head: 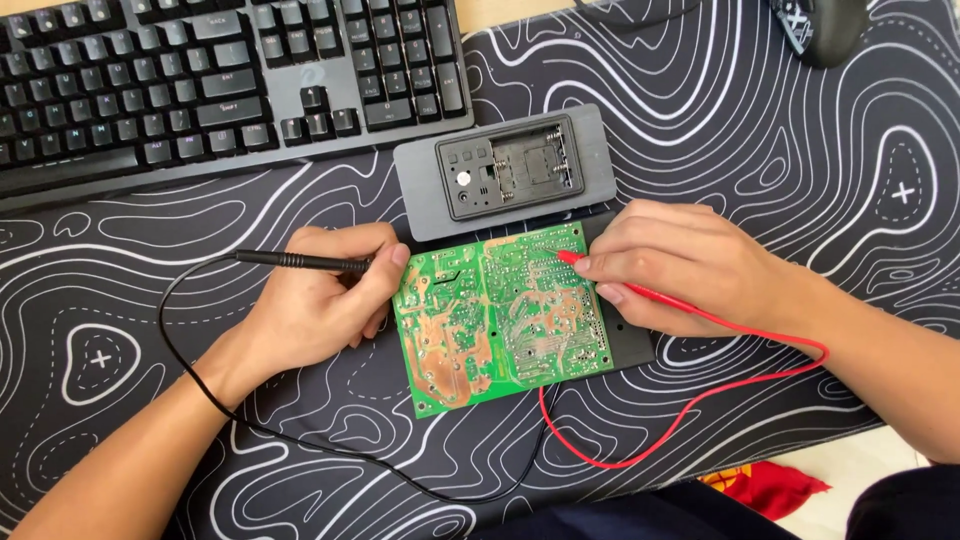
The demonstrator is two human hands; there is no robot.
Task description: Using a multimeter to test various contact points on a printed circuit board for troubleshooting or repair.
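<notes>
Both probes are down on the green printed circuit board (500, 315), which lies solder side up on a flat black case (630, 340) on the black desk mat with white contour lines (750, 150). The left hand (315, 305) pinches the slim black test probe (300, 262) at the board's left edge; the right hand (690, 265) grips the red test probe (640, 290), tip near the top. Probing looks underway, most solder joints untouched. A grey rectangular meter housing (505, 172) sits just above.

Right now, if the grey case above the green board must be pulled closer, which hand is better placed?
Probably the right hand: it lies just below the grey case, nearer than the left hand. Both hold probes, red probe and black probe, on the green board.
</notes>
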